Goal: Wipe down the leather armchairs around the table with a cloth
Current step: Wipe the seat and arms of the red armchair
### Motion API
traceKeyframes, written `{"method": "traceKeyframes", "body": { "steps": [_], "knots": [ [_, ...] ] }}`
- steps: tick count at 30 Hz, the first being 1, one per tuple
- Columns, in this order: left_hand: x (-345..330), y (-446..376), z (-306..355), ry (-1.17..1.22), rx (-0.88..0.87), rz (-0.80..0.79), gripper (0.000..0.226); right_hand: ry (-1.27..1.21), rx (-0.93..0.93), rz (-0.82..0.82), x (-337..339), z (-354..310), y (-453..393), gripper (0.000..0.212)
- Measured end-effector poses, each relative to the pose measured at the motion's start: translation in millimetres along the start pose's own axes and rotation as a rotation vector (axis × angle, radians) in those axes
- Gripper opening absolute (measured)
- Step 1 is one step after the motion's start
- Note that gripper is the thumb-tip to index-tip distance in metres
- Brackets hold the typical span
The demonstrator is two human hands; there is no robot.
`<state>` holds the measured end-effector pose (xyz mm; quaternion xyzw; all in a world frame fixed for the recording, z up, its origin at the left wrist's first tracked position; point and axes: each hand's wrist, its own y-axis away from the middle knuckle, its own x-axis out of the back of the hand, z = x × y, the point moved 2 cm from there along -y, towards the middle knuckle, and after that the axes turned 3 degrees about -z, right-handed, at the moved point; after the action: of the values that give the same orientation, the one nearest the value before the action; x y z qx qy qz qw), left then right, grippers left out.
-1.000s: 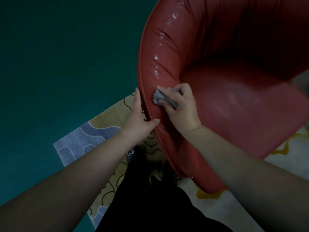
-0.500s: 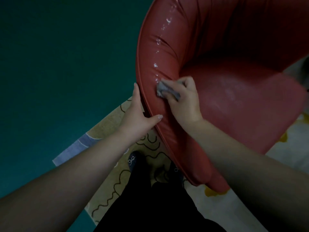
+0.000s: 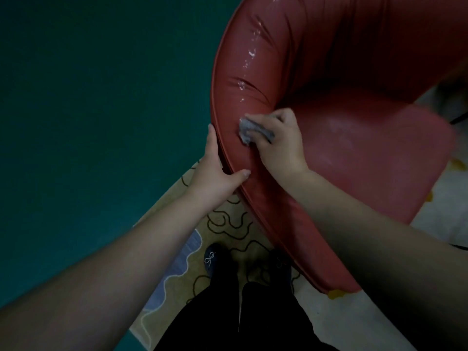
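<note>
The right hand (image 3: 278, 145) clutches a bunched grey cloth (image 3: 249, 129) pressed against the red armchair's (image 3: 342, 72) inner arm, centre frame. At nine o'clock of it, the left hand (image 3: 215, 176) grips the arm's rim, thumb inside.

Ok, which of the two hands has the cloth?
The right hand: it presses the crumpled grey cloth against the inside of the red leather armchair. The left hand is bare and only grips the chair's outer edge.

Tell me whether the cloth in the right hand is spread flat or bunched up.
Bunched up. The small grey cloth shows as a crumpled wad under the right hand, pressed against the red leather armchair.
</note>
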<state>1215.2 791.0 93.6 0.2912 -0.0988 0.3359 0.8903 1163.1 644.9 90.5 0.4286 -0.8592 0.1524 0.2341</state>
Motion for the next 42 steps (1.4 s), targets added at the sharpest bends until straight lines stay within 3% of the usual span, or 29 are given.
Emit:
{"method": "traceKeyframes", "body": {
  "steps": [3, 9, 11, 16, 23, 26, 31, 39, 42],
  "knots": [
    [0.2, 0.3, -0.4, -0.006, -0.021, -0.009, 0.115, -0.013, -0.028, 0.030, -7.9, -6.5, -17.2, 0.030],
    [1.7, 0.8, 1.1, -0.039, -0.024, -0.037, 0.116, -0.146, -0.126, -0.017, 9.5, 1.6, 25.5, 0.022],
    [3.1, 0.0, 1.9, -0.037, -0.016, -0.044, 0.117, -0.146, -0.168, 0.042, 12.6, 2.6, 21.7, 0.019],
    [12.4, -9.8, 2.9, -0.026, -0.027, -0.006, 0.115, -0.128, -0.070, 0.141, 2.7, -12.6, -13.5, 0.026],
    [22.9, -25.7, 9.9, -0.067, -0.022, -0.013, 0.118, 0.024, 0.111, -0.029, -0.1, 0.0, -8.3, 0.024],
    [24.1, -23.0, 13.8, -0.049, -0.011, -0.053, 0.117, 0.016, 0.092, -0.154, 14.8, 6.0, 10.3, 0.023],
    [23.2, -22.3, 16.7, -0.044, -0.007, -0.030, 0.117, -0.037, 0.064, -0.036, 14.6, -8.1, -36.4, 0.025],
    [23.1, -20.5, 18.5, -0.043, 0.000, -0.047, 0.117, 0.092, 0.214, -0.283, 22.7, 10.4, 4.6, 0.021],
    [24.0, -19.9, 20.3, -0.026, 0.010, -0.072, 0.117, 0.111, 0.214, -0.263, 33.3, 16.9, 7.0, 0.016]
  ]
}}
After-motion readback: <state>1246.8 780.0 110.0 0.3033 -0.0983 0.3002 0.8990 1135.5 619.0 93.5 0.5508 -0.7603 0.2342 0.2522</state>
